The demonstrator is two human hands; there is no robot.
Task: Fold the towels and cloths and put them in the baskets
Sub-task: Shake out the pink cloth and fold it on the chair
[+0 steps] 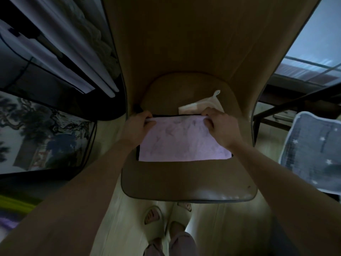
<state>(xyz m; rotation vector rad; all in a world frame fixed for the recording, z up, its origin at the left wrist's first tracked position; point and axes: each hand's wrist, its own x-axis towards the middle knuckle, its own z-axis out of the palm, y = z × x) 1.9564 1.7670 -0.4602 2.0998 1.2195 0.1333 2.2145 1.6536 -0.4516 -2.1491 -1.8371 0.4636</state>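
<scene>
A pale pink towel point(181, 140) lies flat on a small tan table point(188, 180) in the middle of the head view, with a dark layer showing along its left and far edges. My left hand point(139, 124) pinches the towel's far left corner. My right hand point(218, 123) pinches its far right corner. Just beyond the right hand lies a folded cream cloth point(201, 104) with a small loop at its far tip. No basket is visible.
A tall tan panel point(193, 34) rises behind the table. Dark shelving with white rolls point(60, 52) stands at the left, and a grey star-patterned cushion point(313, 150) at the right. My feet in pale slippers point(166, 220) stand below the table's near edge.
</scene>
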